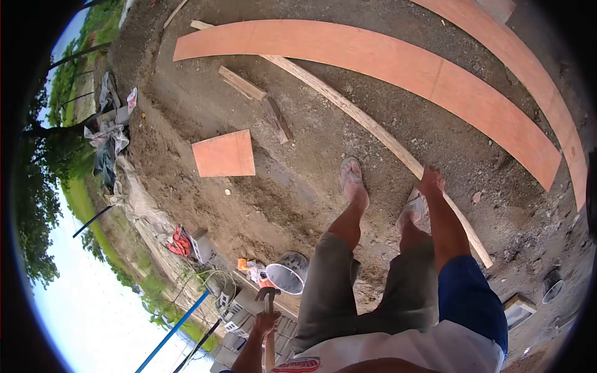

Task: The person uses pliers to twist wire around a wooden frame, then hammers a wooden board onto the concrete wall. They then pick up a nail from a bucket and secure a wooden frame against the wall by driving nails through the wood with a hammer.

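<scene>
My left hand [267, 322] is closed around the wooden handle of a claw hammer [268, 294], its head up, at the lower left beside my body. My right hand [432, 181] reaches forward, its fingers curled at a long, rough wooden strip [354, 113]. The strip runs slantwise across the ground, its far part passing under a curved plywood piece [348, 46]. Its near end sticks out beyond my hand, past my right foot. The hand hides its exact contact with the wood.
Another curved plywood piece [528, 68] lies at the right. A small plywood panel [225, 153] and short wood blocks [256, 99] lie on the dirt. A bucket [289, 273] stands near my left leg, with stacked grey blocks [283, 339] nearby. Another container [553, 287] sits at the lower right.
</scene>
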### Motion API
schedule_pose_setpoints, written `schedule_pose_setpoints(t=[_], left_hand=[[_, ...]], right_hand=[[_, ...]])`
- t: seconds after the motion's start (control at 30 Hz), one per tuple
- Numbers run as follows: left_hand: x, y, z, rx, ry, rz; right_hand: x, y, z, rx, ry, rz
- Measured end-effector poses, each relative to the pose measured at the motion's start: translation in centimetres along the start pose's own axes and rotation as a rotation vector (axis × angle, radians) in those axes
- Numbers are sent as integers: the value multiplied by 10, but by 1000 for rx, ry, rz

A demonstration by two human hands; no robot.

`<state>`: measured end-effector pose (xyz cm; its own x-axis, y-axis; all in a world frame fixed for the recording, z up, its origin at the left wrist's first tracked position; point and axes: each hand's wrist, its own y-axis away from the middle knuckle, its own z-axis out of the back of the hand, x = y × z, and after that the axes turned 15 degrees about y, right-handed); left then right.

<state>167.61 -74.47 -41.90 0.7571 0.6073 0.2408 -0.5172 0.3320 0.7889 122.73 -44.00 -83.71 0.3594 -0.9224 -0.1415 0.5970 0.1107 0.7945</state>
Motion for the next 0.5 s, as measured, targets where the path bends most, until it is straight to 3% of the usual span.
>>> schedule_pose_setpoints(t=[0.13, 0.23, 0.37, 0.43, 0.5], left_hand=[[19, -41, -35, 54, -7, 179], [-8, -43, -55, 123, -87, 176], [-42, -33, -66, 200, -230, -89], [-47, -35, -60, 281, -75, -141], [-72, -7, -58, 290, 21, -174]], right_hand=[[32, -55, -69, -105, 60, -35], [26, -72, -72, 8, 56, 14], [-7, -41, -2, 46, 2, 180], [-29, 0, 60, 112, -97, 355], [-48, 50, 116, 202, -279, 391]])
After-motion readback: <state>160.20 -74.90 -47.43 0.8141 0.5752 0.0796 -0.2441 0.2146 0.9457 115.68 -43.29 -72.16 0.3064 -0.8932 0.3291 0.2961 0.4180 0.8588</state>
